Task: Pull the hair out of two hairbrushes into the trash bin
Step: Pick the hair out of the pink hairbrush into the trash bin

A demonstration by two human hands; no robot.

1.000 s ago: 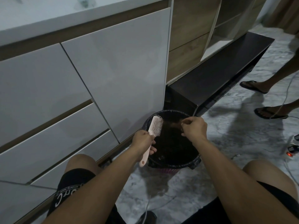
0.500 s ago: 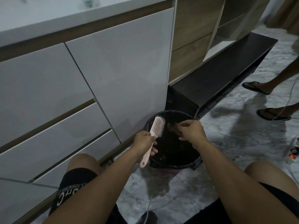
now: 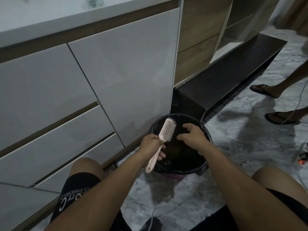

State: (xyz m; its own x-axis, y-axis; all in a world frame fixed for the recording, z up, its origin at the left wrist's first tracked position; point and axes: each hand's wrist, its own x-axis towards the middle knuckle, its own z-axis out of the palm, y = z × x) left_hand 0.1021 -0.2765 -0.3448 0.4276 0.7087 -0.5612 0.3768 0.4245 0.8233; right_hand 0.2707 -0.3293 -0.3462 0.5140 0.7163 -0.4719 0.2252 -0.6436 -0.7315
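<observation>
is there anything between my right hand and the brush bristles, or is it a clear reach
Nothing visible blocks it. The right hand hovers open over the trash bin, just right of the pink hairbrush held by the left hand; only open air above the bin separates them.

White cabinet doors (image 3: 126,67) stand behind; a dark low shelf (image 3: 225,77) runs right; sandalled feet (image 3: 281,118) on the marble floor (image 3: 250,147); a red-lit power strip (image 3: 302,160), perhaps.

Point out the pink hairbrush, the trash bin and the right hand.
pink hairbrush (image 3: 167,130): head view, on the bristle head.
trash bin (image 3: 210,139): head view, on the right rim.
right hand (image 3: 192,135): head view, on its back.
</observation>
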